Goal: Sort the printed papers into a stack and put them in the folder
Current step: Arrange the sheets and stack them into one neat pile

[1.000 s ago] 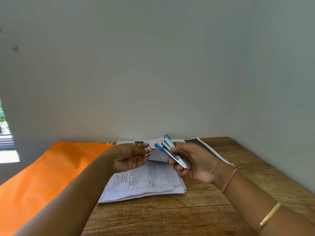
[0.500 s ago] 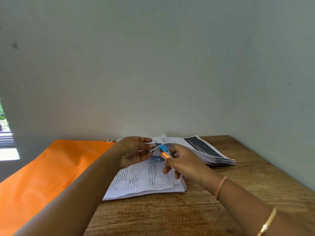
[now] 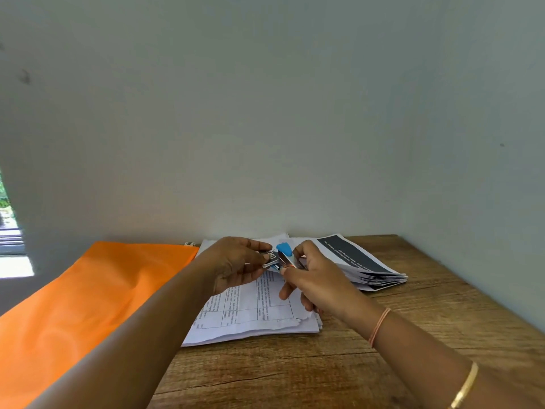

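Both hands meet above a pile of printed papers (image 3: 250, 317) on the wooden table (image 3: 324, 370). My right hand (image 3: 312, 278) grips a small blue and metal stapler (image 3: 284, 255), its blue end pointing up. My left hand (image 3: 236, 264) pinches a small metal part (image 3: 271, 261) at the stapler's front; what that part is stays unclear. A second stack of papers (image 3: 362, 264) with a dark band on its top sheet lies to the right. The orange folder (image 3: 88, 299) lies flat on the left.
A plain wall (image 3: 265, 128) rises right behind the table and another closes the right side. A bright window opening (image 3: 11, 240) shows at the far left. The table's front part is bare wood.
The right hand turned the stapler from a tilted, opened-out pose to a more closed one with the blue end up. Both hands stayed together above the papers. The view dipped slightly.
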